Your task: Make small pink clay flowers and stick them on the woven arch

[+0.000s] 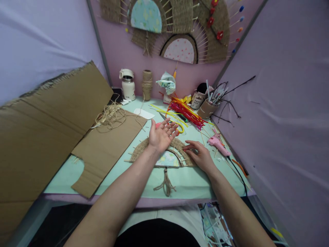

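While my left hand (162,135) is held palm up with its fingers apart above the woven fan (138,150), my right hand (200,154) curls its fingers at the fan's right end.
I can't tell whether my right fingertips are pinching anything. The fan lies flat near the front of the desk (191,187), its straight edge towards me, and its tassel (167,183) stops just short of the desk's front edge. Bare desk runs between the fan and the cut cardboard (110,154) on my left, whose near corner reaches that edge; the pink glue gun (219,144) lies to my right.
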Motion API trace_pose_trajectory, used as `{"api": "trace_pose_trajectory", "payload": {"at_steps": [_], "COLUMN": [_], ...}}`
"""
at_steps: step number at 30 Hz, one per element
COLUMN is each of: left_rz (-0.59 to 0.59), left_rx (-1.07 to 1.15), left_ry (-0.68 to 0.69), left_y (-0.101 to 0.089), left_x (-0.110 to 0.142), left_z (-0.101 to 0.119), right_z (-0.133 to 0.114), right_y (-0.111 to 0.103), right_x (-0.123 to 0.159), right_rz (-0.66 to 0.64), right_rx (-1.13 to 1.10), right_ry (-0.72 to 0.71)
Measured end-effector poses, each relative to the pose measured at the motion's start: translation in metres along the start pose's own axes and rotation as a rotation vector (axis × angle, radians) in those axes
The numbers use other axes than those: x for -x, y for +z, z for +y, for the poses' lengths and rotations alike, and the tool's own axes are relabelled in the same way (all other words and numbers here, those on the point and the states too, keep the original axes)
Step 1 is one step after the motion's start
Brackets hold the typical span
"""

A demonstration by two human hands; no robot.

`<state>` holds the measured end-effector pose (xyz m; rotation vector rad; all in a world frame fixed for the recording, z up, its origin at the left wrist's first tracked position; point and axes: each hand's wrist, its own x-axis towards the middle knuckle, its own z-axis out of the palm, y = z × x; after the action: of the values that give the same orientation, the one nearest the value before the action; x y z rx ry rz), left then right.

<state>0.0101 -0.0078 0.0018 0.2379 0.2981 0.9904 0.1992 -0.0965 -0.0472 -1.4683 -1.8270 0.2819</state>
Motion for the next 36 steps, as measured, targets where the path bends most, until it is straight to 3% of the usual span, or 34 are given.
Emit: {"api": "trace_pose_trajectory", "payload": {"at_steps": [10,15,36], "left_rz": [-0.002,0.013,0.021], "left_rx": [-0.022,-0.019,-0.031], "left_ry": [0.003,0.001,-0.001], "left_y": [0.001,0.000,-0.003], "left_x": [0.000,-0.001,-0.003], "left_z": [0.000,0.000,0.001], "right_z": [-0.006,-0.006,-0.013], "right_y": [-0.002,-0.003,-0.004], "right_x": [0.001,0.002,0.006], "right_rz": [0.037,0.122,0.108], "right_rx": [-0.012,-0.023,0.268], "right_ry": [0.002,0.018,-0.196]}}
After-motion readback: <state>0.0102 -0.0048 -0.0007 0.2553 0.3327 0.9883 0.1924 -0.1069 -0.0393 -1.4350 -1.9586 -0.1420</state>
